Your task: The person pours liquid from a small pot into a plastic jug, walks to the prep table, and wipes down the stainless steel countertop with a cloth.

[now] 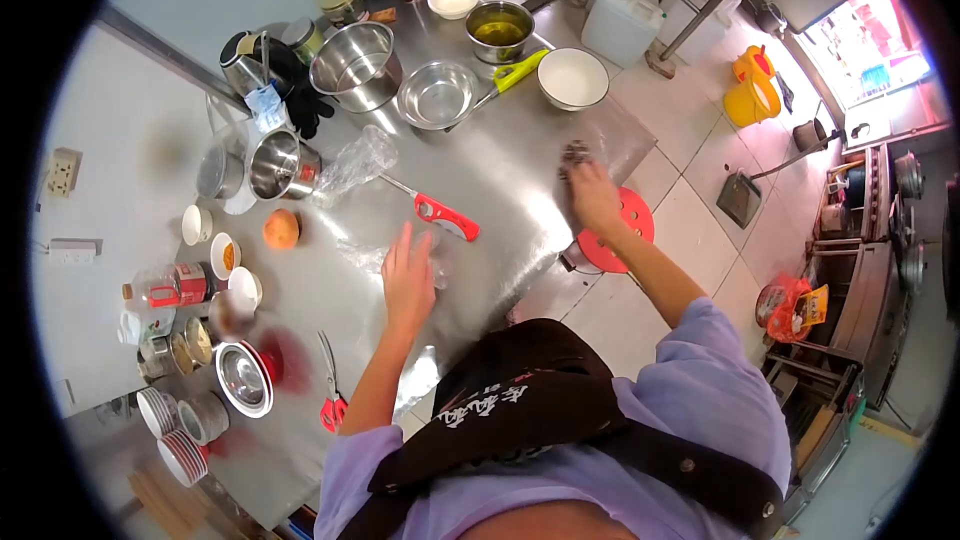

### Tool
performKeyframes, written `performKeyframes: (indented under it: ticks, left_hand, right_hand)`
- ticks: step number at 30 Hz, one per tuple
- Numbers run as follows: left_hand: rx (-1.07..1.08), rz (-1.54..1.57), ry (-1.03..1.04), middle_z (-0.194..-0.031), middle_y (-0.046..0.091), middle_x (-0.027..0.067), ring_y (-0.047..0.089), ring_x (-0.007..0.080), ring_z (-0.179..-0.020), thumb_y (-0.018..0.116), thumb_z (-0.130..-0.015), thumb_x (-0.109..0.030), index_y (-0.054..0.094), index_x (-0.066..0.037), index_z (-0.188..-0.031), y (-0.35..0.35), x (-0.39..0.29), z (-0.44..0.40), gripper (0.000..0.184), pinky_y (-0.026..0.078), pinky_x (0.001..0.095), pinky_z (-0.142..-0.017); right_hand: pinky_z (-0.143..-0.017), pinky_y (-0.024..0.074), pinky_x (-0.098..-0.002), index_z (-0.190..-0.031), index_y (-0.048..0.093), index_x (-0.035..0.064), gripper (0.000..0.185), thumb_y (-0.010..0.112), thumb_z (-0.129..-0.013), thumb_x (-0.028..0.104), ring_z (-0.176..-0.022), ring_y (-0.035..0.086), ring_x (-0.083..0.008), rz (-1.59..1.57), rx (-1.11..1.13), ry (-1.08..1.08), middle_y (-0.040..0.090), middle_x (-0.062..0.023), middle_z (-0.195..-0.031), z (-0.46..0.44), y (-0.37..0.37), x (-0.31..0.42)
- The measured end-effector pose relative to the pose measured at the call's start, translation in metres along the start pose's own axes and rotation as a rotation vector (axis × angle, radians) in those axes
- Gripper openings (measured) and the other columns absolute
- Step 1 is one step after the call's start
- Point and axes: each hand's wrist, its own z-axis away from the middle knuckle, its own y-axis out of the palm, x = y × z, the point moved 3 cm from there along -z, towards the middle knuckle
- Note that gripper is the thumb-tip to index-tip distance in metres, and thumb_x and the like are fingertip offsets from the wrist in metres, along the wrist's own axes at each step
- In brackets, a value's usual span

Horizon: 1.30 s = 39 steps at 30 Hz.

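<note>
My left hand is over the steel table, its fingers stretched out and apart. Beneath and beside it lies crumpled clear plastic film. Just beyond its fingertips is a red long-necked lighter, its metal tube pointing away to the left. My right hand is at the table's right edge with its fingers closed on a small dark, mottled clump; its exact kind is unclear. Below my right forearm shows a red round stool with holes in its seat.
Steel bowls, a deep pot, a pan of yellow liquid and a white bowl stand at the back. A knife with a green handle lies between. Left are an orange-coloured fruit, red-handled scissors and stacked bowls.
</note>
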Motion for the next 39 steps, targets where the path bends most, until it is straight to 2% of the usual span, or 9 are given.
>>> performKeyframes:
  ticks: [3, 12, 17, 20, 23, 26, 32, 35, 39]
  left_hand:
    - [0.003, 0.053, -0.060, -0.137, 0.036, 0.0159, 0.038, 0.0357, -0.119, 0.054, -0.078, -0.001, 0.049, -0.007, -0.125, -0.010, -0.005, 0.020, 0.047, 0.031, 0.0440, -0.099]
    - [-0.062, 0.174, -0.260, -0.136, 0.037, 0.0203, 0.038, 0.0370, -0.121, 0.052, -0.078, 0.002, 0.052, -0.004, -0.123, -0.032, -0.006, 0.063, 0.046, 0.030, 0.0424, -0.101]
    - [-0.086, 0.169, -0.299, -0.135, 0.038, 0.0203, 0.038, 0.0372, -0.121, 0.052, -0.077, 0.002, 0.052, -0.004, -0.121, -0.037, 0.003, 0.087, 0.045, 0.030, 0.0428, -0.101]
    - [-0.117, 0.149, -0.313, -0.135, 0.038, 0.0199, 0.038, 0.0372, -0.121, 0.053, -0.078, 0.001, 0.052, -0.004, -0.121, -0.041, 0.009, 0.098, 0.044, 0.030, 0.0433, -0.101]
    - [-0.139, 0.142, -0.324, -0.134, 0.039, 0.0198, 0.038, 0.0373, -0.121, 0.053, -0.078, 0.001, 0.052, -0.005, -0.121, -0.045, 0.010, 0.107, 0.044, 0.031, 0.0438, -0.100]
    - [-0.154, 0.138, -0.318, -0.134, 0.039, 0.0193, 0.039, 0.0373, -0.118, 0.054, -0.077, 0.001, 0.052, -0.005, -0.121, -0.050, 0.013, 0.114, 0.044, 0.032, 0.0433, -0.099]
    - [-0.086, 0.160, -0.375, -0.134, 0.039, 0.0185, 0.039, 0.0361, -0.117, 0.054, -0.078, 0.002, 0.051, -0.006, -0.122, -0.032, 0.021, 0.130, 0.045, 0.034, 0.0414, -0.097]
    - [-0.087, 0.184, -0.357, -0.134, 0.039, 0.0185, 0.038, 0.0355, -0.118, 0.053, -0.078, 0.001, 0.051, -0.005, -0.122, -0.034, 0.020, 0.130, 0.044, 0.034, 0.0410, -0.097]
    - [-0.087, 0.195, -0.341, -0.134, 0.039, 0.0184, 0.038, 0.0352, -0.119, 0.053, -0.079, 0.001, 0.051, -0.005, -0.122, -0.038, 0.022, 0.129, 0.044, 0.033, 0.0406, -0.098]
  right_hand:
    - [-0.094, 0.0396, -0.0387, -0.113, 0.055, 0.0003, 0.036, 0.046, -0.080, 0.014, -0.112, 0.046, -0.0310, -0.030, -0.190, -0.074, 0.051, -0.0152, -0.118, -0.047, 0.016, 0.039]
    - [-0.085, 0.0426, -0.0382, -0.103, 0.061, -0.0007, 0.030, 0.050, -0.081, 0.017, -0.104, 0.049, -0.0323, 0.183, -0.106, 0.176, 0.053, -0.0181, -0.111, -0.181, 0.062, 0.055]
    - [-0.076, 0.0444, -0.0356, -0.094, 0.064, 0.0007, 0.025, 0.053, -0.078, 0.017, -0.100, 0.050, -0.0287, 0.245, 0.062, 0.058, 0.056, -0.0144, -0.103, -0.157, 0.041, 0.060]
    - [-0.078, 0.0450, -0.0364, -0.096, 0.063, -0.0002, 0.027, 0.053, -0.079, 0.017, -0.101, 0.049, -0.0292, 0.258, 0.074, 0.060, 0.055, -0.0155, -0.105, -0.148, 0.046, 0.059]
    - [-0.081, 0.0448, -0.0377, -0.099, 0.062, -0.0007, 0.027, 0.051, -0.080, 0.017, -0.102, 0.049, -0.0301, 0.284, -0.091, 0.100, 0.053, -0.0167, -0.108, -0.171, 0.059, 0.053]
    - [-0.082, 0.0450, -0.0375, -0.095, 0.062, 0.0024, 0.023, 0.050, -0.081, 0.015, -0.104, 0.049, -0.0288, 0.152, -0.027, 0.159, 0.052, -0.0153, -0.108, -0.183, 0.057, 0.053]
    - [-0.078, 0.0436, -0.0388, -0.092, 0.059, 0.0062, 0.018, 0.048, -0.079, 0.014, -0.095, 0.053, -0.0273, 0.104, -0.087, -0.134, 0.055, -0.0107, -0.097, -0.100, 0.029, 0.077]
    - [-0.077, 0.0429, -0.0389, -0.096, 0.059, 0.0073, 0.021, 0.049, -0.079, 0.015, -0.097, 0.053, -0.0256, 0.094, -0.041, -0.169, 0.055, -0.0094, -0.100, -0.078, 0.015, 0.051]
    - [-0.078, 0.0425, -0.0388, -0.102, 0.059, 0.0074, 0.026, 0.048, -0.080, 0.015, -0.098, 0.052, -0.0248, 0.186, -0.165, -0.001, 0.055, -0.0081, -0.103, -0.062, 0.010, -0.014]
